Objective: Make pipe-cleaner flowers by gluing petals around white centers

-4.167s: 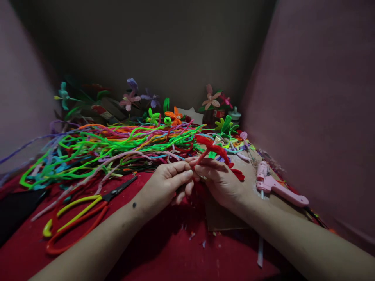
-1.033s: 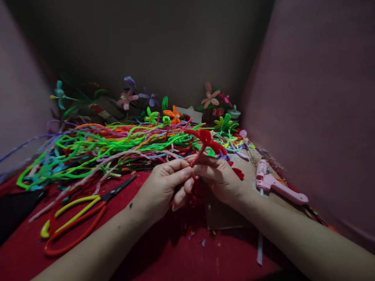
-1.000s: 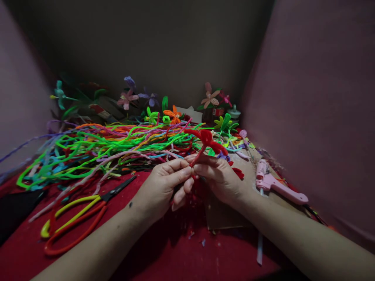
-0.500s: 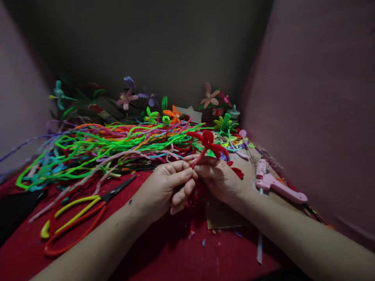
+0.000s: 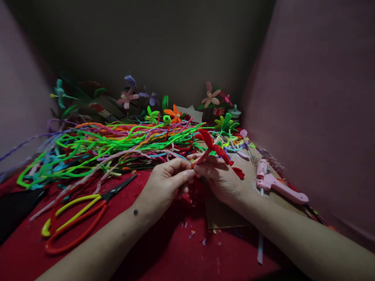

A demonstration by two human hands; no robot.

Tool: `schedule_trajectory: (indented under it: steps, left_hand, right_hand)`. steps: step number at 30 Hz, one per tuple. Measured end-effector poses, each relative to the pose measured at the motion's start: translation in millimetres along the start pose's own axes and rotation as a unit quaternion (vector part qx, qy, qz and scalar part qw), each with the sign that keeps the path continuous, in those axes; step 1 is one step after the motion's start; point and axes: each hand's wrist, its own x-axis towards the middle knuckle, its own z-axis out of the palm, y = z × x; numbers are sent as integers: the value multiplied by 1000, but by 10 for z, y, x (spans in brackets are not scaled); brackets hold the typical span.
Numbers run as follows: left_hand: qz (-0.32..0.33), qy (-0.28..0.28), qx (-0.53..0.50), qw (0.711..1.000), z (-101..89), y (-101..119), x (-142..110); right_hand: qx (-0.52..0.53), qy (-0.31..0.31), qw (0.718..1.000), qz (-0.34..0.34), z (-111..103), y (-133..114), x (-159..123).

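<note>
Between my hands is a red pipe-cleaner flower [image 5: 207, 141], its fuzzy petals pointing up and to the right. My left hand [image 5: 168, 181] pinches the lower end of its stem between thumb and forefinger. Right beside it, my right hand [image 5: 221, 177] grips the same stem just below the petals, fingers curled behind it. The fingertips of both hands nearly meet. Another red fuzzy piece [image 5: 238, 173] shows behind my right hand, partly hidden by it.
Scissors with yellow and red handles [image 5: 79, 218] lie at left. A heap of coloured pipe cleaners [image 5: 117, 140] spreads behind my hands. A pink glue gun [image 5: 279, 187] rests at right by a cardboard sheet [image 5: 225, 216]. Finished flowers [image 5: 173, 114] stand along the back.
The red flower has turned between my fingers, so its petals now face another way. My left hand's lower fingers have curled in. Both hands stay in about the same place.
</note>
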Motion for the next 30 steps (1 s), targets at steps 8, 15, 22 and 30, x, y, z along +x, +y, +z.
schedule_trajectory:
  steps: [8,15,22,30]
  left_hand:
    - [-17,-9,-37,999,-9,-9,-10]
    - [-36,-48,-72,996,-12,17,-25]
    - [-79,-103,-129,983,-52,-22,-8]
    - [-95,-129,-156,975,-86,31,-17]
  right_hand:
    - [-6,-34,999,3,-8,3,-2]
    - [-9,-65,998,1,-15,-25,3]
    - [-3,-68,998,18,37,-74,-17]
    - [-9,-69,998,6,57,-98,-63]
